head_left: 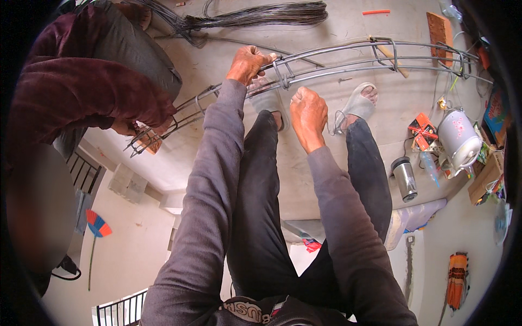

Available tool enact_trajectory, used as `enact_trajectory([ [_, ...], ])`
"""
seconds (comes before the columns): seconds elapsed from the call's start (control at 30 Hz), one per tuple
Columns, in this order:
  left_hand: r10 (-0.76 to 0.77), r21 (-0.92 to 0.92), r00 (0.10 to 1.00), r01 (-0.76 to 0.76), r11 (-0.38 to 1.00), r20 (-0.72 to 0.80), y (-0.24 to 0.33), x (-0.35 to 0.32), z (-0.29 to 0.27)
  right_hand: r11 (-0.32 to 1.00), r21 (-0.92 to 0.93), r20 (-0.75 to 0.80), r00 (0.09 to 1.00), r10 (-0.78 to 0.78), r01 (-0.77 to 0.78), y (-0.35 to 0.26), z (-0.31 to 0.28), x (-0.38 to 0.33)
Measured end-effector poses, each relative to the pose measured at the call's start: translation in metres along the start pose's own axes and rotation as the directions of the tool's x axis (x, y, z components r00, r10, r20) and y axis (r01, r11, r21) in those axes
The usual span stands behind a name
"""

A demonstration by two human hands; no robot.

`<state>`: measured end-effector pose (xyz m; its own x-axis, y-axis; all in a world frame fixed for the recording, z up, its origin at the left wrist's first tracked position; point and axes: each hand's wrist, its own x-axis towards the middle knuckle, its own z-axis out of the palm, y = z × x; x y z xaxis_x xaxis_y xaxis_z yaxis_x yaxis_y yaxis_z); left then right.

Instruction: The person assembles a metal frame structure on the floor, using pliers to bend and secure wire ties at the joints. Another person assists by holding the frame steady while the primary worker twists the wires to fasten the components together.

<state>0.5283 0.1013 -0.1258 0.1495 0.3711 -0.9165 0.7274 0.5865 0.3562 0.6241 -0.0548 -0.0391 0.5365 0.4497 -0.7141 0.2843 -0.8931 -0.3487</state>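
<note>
A long rebar cage, grey bars joined by square stirrups, runs across in front of me just above the floor. My left hand is closed around its bars, right beside a stirrup, with the thumb toward that stirrup. My right hand is a closed fist on the near side of the cage, apart from the bars; what it holds, if anything, is hidden. Between my feet and the cage the sandals show. At the cage's left end a co-worker's hand is close to the bars.
A co-worker in a maroon sleeve crouches at left. Bricks lie under the cage's ends. A bundle of thin wire lies beyond. At right stand a kettle, a steel tumbler and a red-black box.
</note>
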Motion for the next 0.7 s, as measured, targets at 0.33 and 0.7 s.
enact_trajectory([
  [0.33, 0.019, 0.016, 1.000, -0.019, 1.000, 0.004, 0.001, -0.010, 0.000, 1.000, -0.004, -0.105, 0.994, -0.006, 0.006, -0.025, 0.012, 0.013],
  [0.7, 0.166, 0.395, 0.975, -0.211, 0.894, 0.146, -0.025, 0.022, -0.006, 0.984, 0.073, -0.189, 0.970, -0.149, 0.166, -0.023, 0.026, 0.025],
])
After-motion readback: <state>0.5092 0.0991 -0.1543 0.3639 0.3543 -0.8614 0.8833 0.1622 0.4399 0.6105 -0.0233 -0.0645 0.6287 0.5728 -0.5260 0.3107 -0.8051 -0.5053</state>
